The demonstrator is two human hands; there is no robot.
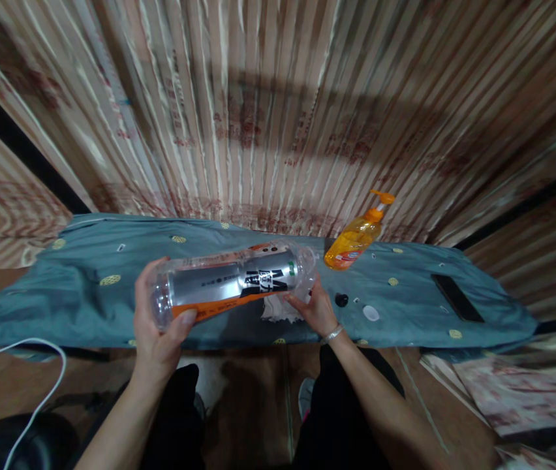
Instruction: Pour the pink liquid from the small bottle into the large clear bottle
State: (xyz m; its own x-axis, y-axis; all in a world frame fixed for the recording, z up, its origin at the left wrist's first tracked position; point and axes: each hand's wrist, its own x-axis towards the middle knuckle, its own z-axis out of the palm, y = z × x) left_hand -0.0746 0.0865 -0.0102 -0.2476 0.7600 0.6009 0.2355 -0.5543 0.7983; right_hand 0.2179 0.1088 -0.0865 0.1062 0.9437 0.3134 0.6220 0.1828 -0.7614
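A large clear plastic bottle with a silver, orange and black label lies sideways in the air above the cloth-covered table. My left hand is wrapped around its base end, thumb on the near side. At the other end, the shoulder and neck, my right hand grips it from below, with its fingers partly hidden behind the plastic. Under the bottle, close to my right hand, a crumpled whitish piece rests on the cloth; its kind is unclear.
An orange pump bottle stands behind my right hand. A small black object, a white round disc and a dark phone-like slab lie on the blue-green cloth. Striped curtains hang behind; a white cable curves at lower left.
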